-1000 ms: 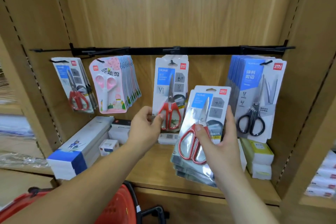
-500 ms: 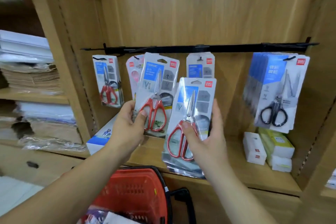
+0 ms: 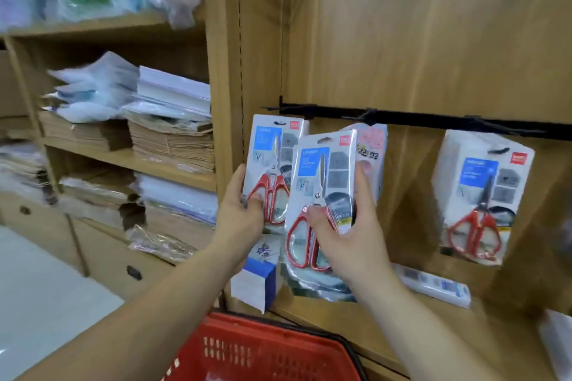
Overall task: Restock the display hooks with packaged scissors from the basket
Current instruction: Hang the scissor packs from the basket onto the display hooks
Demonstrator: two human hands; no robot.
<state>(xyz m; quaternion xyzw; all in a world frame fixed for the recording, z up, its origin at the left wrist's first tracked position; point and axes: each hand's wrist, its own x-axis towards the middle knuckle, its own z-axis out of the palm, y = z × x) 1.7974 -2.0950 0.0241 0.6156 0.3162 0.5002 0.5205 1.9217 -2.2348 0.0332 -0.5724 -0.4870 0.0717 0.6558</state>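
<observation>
A scissors pack (image 3: 272,145) is gripped by the left hand (image 3: 238,216), a stack of packs (image 3: 325,170) by the right hand (image 3: 353,241).

The rail (image 3: 433,121) crosses the back panel of the right bay. At its left end, the left hand (image 3: 238,219) holds a single pack (image 3: 269,164) just under the rail. The right hand (image 3: 356,241) holds a stack of packs (image 3: 322,189) in front, overlapping the single pack's right edge and a hung pack (image 3: 373,145) behind. A far pack (image 3: 479,195) hangs well to the right. On the shelf board (image 3: 495,328) below: an upright box (image 3: 257,281) at the left end, a flat box (image 3: 433,284) toward the back. The basket (image 3: 263,349) sits below the board's front edge.
</observation>
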